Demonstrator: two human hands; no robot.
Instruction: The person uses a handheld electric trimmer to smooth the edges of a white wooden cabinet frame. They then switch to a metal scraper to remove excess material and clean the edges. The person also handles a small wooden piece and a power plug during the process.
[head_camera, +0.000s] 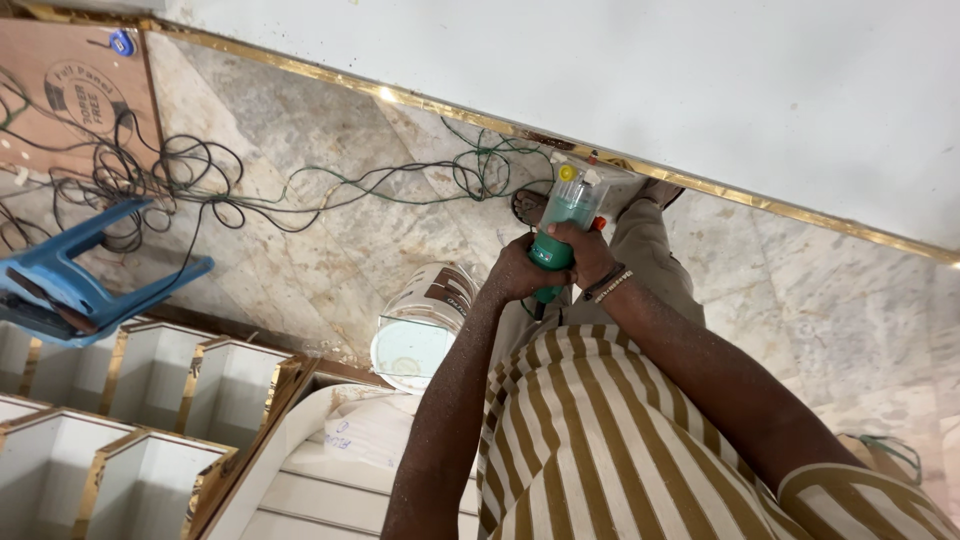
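A green power tool with a pale translucent head stands against the gold trim strip where the marble floor meets the white panel, its head touching the trim. Both hands close around its handle: the left hand wraps the lower grip and the right hand clasps the upper body, fingers curled tight on it. A white bucket lies just beside the left forearm, with tangled cables and a blue stool well apart toward the floor's far corner.
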